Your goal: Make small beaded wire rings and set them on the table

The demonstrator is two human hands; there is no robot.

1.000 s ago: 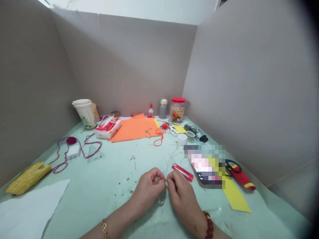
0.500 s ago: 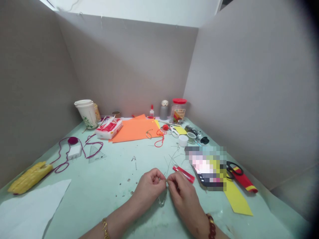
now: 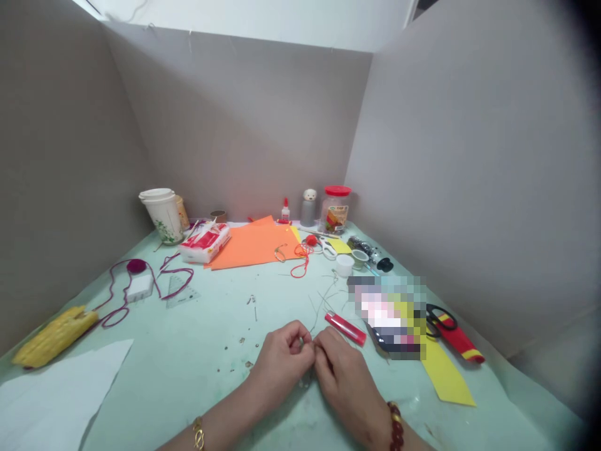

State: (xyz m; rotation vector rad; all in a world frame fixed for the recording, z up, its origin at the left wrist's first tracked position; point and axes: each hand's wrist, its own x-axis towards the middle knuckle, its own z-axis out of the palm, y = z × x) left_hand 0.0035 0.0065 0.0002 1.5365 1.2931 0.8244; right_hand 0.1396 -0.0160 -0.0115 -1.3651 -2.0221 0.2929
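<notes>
The left hand and right hand sat fingertip to fingertip, both pinching a thin pale wire, just beside the red plastic lighter.

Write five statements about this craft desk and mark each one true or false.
1. The left hand and right hand meet at the fingertips. True.
2. The lighter lies left of the left hand. False: it lies just beyond the right hand.
3. The jar at the back has a red lid. True.
4. The black scissors lie on the orange paper. False: they lie far right, by the yellow strip.
5. The cup lies on its side. False: it stands upright at the back left.
</notes>
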